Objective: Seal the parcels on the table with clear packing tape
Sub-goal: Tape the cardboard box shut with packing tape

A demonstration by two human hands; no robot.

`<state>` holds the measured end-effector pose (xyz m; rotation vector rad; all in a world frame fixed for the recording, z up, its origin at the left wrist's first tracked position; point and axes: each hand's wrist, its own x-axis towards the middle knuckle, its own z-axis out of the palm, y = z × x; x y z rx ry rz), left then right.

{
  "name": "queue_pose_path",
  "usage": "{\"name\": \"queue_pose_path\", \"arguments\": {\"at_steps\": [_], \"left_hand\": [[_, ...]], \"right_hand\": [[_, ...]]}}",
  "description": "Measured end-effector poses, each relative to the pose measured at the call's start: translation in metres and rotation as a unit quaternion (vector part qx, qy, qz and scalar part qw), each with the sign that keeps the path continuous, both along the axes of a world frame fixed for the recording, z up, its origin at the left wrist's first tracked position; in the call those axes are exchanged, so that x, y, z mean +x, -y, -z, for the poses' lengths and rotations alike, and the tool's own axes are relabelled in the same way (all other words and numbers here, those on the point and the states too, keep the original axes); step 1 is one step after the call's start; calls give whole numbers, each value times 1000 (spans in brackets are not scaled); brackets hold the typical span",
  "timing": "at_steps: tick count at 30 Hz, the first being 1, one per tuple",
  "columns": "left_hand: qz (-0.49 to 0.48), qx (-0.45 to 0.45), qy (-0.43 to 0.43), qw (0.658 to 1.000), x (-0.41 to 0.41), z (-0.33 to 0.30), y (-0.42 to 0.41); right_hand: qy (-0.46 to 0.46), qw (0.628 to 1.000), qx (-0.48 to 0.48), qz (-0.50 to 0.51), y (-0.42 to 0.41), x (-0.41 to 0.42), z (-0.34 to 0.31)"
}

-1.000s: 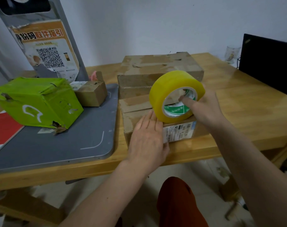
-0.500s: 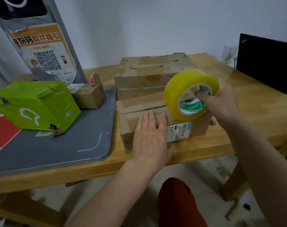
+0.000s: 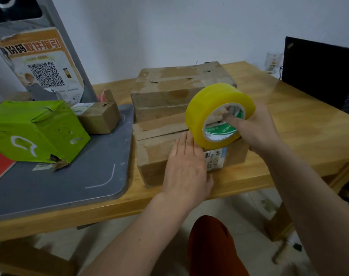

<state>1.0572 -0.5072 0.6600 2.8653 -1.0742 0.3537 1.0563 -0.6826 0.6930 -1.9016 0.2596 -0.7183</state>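
A brown cardboard parcel (image 3: pixel 159 154) with a white label on its front sits near the table's front edge. My left hand (image 3: pixel 186 166) lies flat on its front face, fingers straight and reaching up to the top edge. My right hand (image 3: pixel 255 130) holds a thick yellowish roll of packing tape (image 3: pixel 209 108) over the parcel's top right, with fingers hooked into the core. A larger brown parcel (image 3: pixel 177 86) stands right behind. A green parcel (image 3: pixel 34 132) and a small brown box (image 3: pixel 100 118) lie to the left.
The green parcel and small box rest on a grey board (image 3: pixel 74 180) on the wooden table (image 3: pixel 299 136). A stand with a QR-code poster (image 3: pixel 40 66) rises at the back left. At the right are a black laptop (image 3: pixel 319 70) and a glass (image 3: pixel 273 61).
My right hand has carried the tape roll rightward along the parcel's top. My left hand has stayed flat on the parcel's front.
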Motion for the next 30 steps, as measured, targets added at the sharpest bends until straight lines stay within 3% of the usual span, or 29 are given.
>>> {"name": "queue_pose_path", "arguments": {"at_steps": [8, 15, 23, 30], "left_hand": [[-16, -2, -24, 1000, 0, 0, 5], [-22, 14, -44, 999, 1, -9, 27], [21, 21, 4, 1000, 9, -2, 25], [9, 16, -25, 1000, 10, -1, 24]], "right_hand": [[15, 994, -90, 59, 34, -6, -5], [6, 996, 76, 55, 22, -14, 19], [46, 998, 7, 50, 10, -10, 14], [97, 991, 2, 94, 26, -6, 16]]}}
